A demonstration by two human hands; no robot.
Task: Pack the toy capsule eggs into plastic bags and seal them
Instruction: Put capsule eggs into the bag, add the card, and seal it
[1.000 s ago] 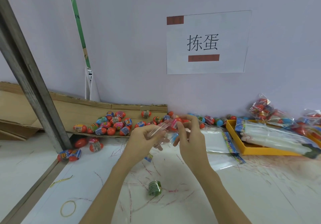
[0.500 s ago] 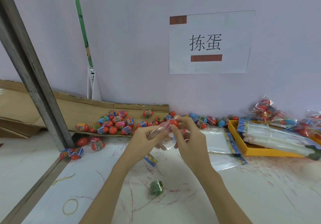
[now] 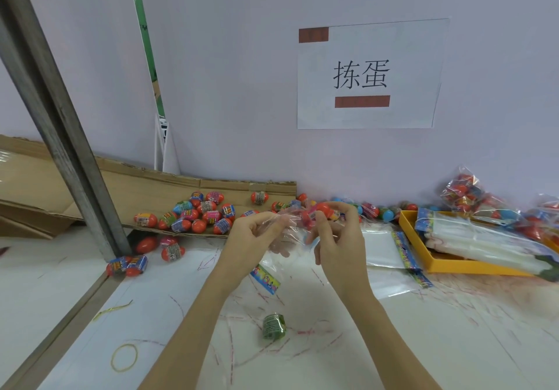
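**Egg at the bag mouth, both hands on the film**

Since half a second back, the right hand (image 3: 338, 238) has brought a red capsule egg (image 3: 323, 208) up against the top of the clear plastic bag (image 3: 290, 229), which the left hand (image 3: 251, 238) pinches at its edge, above the middle of the worktop (image 3: 453, 344). Right fingers curl round the egg; whether it is inside the film or just at the opening I cannot tell.

By my judgement the bag is light, limp and slippery, best held at the rim with both sides spread; the eggs are light, hard, smooth and prone to roll, so grip them round the middle.

Nearest lie a rubber band (image 3: 124, 358) and a green wrapped piece (image 3: 273, 327). Further on, empty bags (image 3: 382, 250) lie flat right of the hands, beside a yellow tray (image 3: 406, 223). Loose eggs (image 3: 196, 215) crowd a cardboard sheet (image 3: 151, 184) along the far edge, with filled bags (image 3: 462, 191) at the far right corner. Nothing blocks the hands.
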